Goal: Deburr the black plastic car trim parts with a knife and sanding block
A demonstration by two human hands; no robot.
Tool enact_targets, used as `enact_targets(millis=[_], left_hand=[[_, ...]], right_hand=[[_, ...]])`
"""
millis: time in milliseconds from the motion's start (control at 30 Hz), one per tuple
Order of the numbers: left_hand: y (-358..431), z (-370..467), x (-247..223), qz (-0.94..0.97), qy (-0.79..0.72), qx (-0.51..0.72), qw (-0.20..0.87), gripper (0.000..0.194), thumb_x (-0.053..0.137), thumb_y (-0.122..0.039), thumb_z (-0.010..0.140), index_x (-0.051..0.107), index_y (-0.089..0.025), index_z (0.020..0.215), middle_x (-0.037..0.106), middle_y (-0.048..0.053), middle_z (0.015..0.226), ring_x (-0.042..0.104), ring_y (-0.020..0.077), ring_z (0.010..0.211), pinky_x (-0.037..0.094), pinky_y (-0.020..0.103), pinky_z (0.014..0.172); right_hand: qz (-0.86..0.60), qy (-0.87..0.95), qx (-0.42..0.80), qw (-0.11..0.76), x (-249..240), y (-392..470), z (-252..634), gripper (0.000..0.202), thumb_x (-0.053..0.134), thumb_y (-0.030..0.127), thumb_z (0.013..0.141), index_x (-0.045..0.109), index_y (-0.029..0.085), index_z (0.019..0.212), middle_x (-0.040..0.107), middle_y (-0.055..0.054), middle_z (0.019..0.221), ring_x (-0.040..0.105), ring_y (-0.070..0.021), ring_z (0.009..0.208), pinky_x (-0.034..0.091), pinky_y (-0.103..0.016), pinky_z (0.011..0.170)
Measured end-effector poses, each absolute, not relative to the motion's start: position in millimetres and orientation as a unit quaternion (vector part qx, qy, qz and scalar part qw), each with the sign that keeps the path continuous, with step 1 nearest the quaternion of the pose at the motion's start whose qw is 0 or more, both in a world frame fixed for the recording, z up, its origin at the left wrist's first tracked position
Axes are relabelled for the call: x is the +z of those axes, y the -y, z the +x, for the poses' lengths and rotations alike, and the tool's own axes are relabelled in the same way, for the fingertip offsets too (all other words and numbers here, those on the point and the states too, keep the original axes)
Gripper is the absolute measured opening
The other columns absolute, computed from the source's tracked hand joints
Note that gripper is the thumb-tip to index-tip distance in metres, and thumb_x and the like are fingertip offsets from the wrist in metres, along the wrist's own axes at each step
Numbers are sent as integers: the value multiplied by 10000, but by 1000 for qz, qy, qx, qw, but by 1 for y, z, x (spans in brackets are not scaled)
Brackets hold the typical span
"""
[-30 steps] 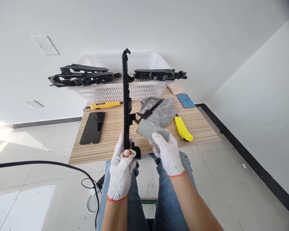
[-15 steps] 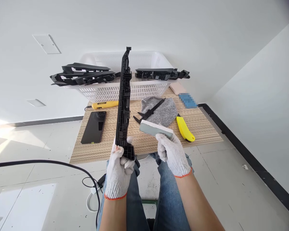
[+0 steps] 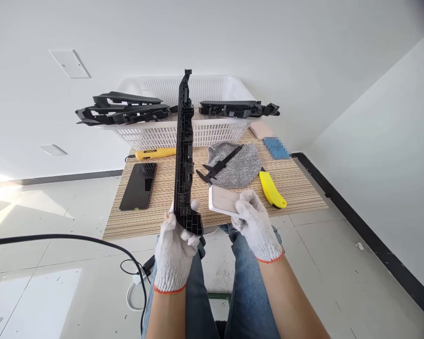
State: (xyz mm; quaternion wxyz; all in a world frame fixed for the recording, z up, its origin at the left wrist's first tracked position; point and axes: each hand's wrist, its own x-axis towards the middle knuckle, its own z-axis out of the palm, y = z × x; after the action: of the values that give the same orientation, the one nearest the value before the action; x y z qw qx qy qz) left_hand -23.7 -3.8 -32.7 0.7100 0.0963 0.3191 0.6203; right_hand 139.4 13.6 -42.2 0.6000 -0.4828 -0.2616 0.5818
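Note:
My left hand (image 3: 175, 252), in a white knit glove with an orange cuff, grips the lower end of a long black plastic part (image 3: 184, 160), which stands nearly upright in front of the basket. My right hand (image 3: 256, 223), gloved the same way, holds a flat white block (image 3: 223, 200) by its right end. The block's broad, slightly stained face shows, and its left end points at the black part without touching it. Beyond the block, a black caliper (image 3: 219, 165) lies on a grey cloth (image 3: 242, 167).
A white basket (image 3: 219, 134) at the table's back bears black parts (image 3: 127, 109) on the left and more (image 3: 238, 109) on the right. On the table (image 3: 155, 219) lie a phone (image 3: 138, 186), a yellow corded tool (image 3: 155, 153) and a yellow-handled tool (image 3: 272, 189). A black cable (image 3: 74, 236) crosses the left.
The block in my right hand has been turned, so its broad face now shows, and sits slightly lower. The black part's lower end has shifted a little right and turned slightly in my left hand.

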Motion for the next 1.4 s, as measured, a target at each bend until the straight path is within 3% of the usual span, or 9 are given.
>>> enact_targets(millis=[200,467,633,767,867,1033,1200,1333,1400], left_hand=[[4,-23,-35,93,-316,615,716,462,741,-374,871,624,-230,1294,722,65,1025,392,26,489,416,139,419],[4,-22,-32,90,-344,608,710,559,815,-330,795,619,-244,1312,719,47,972,388,12,483,414,113,419],[1,-21,-38,84,-409,613,671,589,881,-324,699,666,-243,1241,452,-99,563,349,39,441,396,129,411],[0,-19,-41,129,-393,603,682,691,845,-229,709,610,-270,1358,438,-100,645,321,24,454,371,120,425],[0,-18,-39,153,-399,592,684,732,839,-245,728,579,-266,1412,368,-105,624,281,31,453,327,124,408],[1,-18,-36,133,-430,593,668,735,862,-261,689,609,-262,1379,348,-106,617,263,35,457,308,124,397],[1,-18,-37,140,-402,598,679,666,850,-248,707,643,-252,1340,371,-99,648,247,31,467,301,118,395],[0,-18,-39,140,-388,606,680,626,855,-210,699,664,-245,1295,372,-104,655,210,20,468,278,97,398],[0,-18,-39,145,-396,599,681,593,850,-239,723,667,-243,1286,384,-98,664,201,20,467,274,99,389]], right_hand=[[-511,241,566,601,-43,-18,135,687,773,296,652,491,298,1279,462,137,579,397,-77,413,330,-193,399],[-516,255,568,589,-39,-10,138,598,734,593,773,587,308,1278,380,116,557,297,-70,385,256,-198,347],[-510,345,607,503,-40,-10,128,575,754,522,758,596,259,1244,526,94,670,404,-56,399,338,-189,351],[-529,308,575,543,-43,-14,125,581,733,546,774,583,227,1236,533,92,652,408,-50,389,331,-180,352],[-513,351,618,480,-47,-14,126,524,769,501,749,626,215,1164,585,66,686,477,-62,438,393,-183,390],[-539,305,582,526,-50,-10,127,553,774,501,730,619,227,1185,599,58,763,495,-58,463,431,-189,403],[-504,376,626,461,-42,-26,133,517,780,436,735,652,219,1187,608,53,749,537,-77,501,492,-221,471],[-514,336,581,534,-37,-53,139,486,811,523,666,668,200,1001,640,30,755,581,-107,609,493,-218,520],[-497,361,607,505,-36,-58,141,446,846,498,633,665,191,902,655,17,775,584,-112,644,492,-216,534]])
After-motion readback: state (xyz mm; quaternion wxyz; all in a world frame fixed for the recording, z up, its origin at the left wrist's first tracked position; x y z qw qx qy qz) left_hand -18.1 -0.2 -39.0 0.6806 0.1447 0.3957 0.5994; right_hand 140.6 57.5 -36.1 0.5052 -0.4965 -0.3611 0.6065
